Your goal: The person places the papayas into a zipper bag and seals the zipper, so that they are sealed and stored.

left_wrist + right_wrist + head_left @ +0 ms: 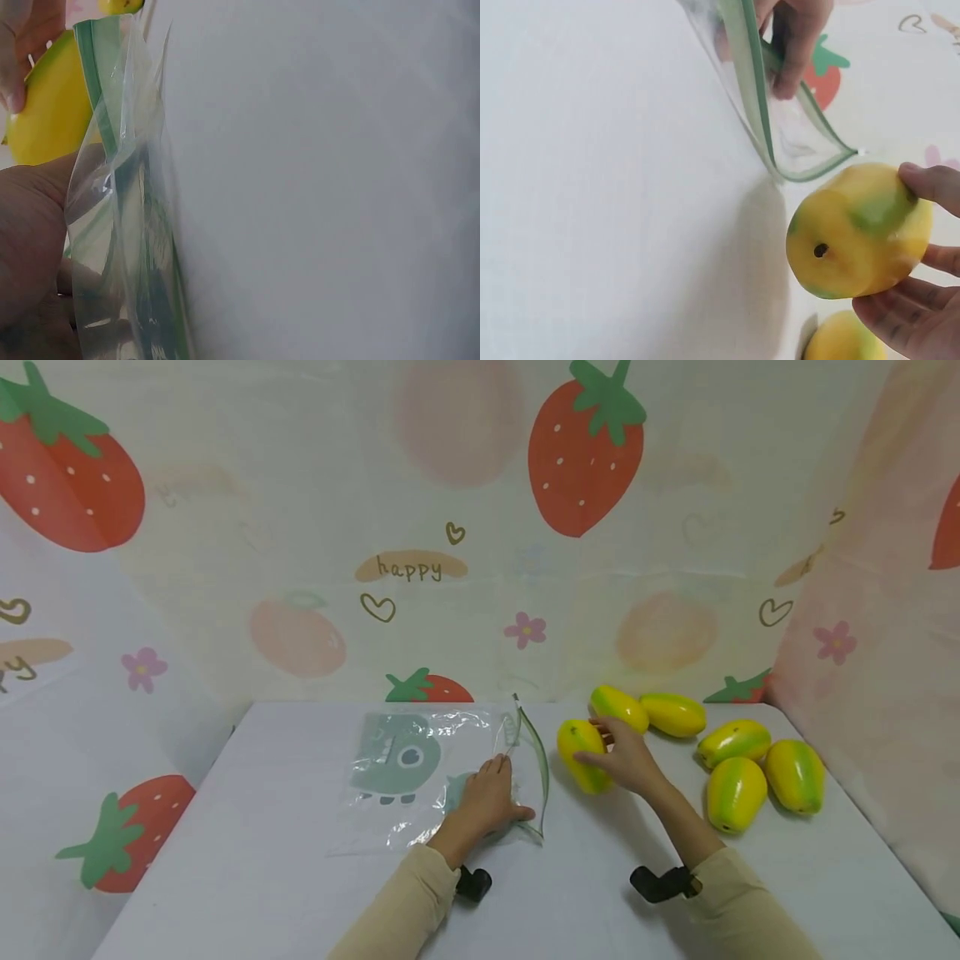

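A clear zip bag [397, 810] with a green dinosaur print and green seal strips lies on the white table, its mouth spread toward the right. My left hand [487, 797] holds the bag at its mouth, with fingers between the two strips in the right wrist view; film partly covers them in the left wrist view. Right of the mouth, my right hand [626, 756] grips a yellow-green papaya [581, 756]. Thumb and fingers lie on opposite sides of this papaya [855, 232], whose end with a small dark hole faces the right wrist camera.
Several more papayas [735, 793] rest on the right part of the table [247, 893], two of them near its back edge. A cloth wall [480, 635] printed with strawberries and hearts stands behind. Dark wrist straps show at both sleeves.
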`<action>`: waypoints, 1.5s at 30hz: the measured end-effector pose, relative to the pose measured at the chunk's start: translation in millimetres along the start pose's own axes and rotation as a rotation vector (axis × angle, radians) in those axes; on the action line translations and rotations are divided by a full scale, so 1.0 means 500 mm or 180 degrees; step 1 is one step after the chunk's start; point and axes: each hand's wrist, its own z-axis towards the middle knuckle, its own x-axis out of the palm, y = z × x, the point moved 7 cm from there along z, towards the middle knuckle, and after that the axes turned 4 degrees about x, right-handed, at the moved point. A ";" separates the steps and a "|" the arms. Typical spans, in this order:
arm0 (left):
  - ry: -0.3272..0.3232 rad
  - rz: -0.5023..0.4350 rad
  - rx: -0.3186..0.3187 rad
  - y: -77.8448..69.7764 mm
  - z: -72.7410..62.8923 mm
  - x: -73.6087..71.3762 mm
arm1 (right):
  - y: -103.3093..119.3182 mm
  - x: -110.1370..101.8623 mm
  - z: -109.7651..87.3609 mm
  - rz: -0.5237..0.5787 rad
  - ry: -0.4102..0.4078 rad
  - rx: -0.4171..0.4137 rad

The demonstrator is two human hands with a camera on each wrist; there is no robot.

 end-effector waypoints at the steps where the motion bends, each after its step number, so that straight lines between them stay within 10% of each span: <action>1: 0.0000 -0.0016 0.0004 -0.001 -0.001 0.000 | 0.002 0.003 0.003 0.0029 0.0015 0.0024; 45: 0.0196 -0.0232 -0.0161 -0.001 -0.004 0.001 | 0.022 0.115 0.047 0.0217 0.0118 0.0653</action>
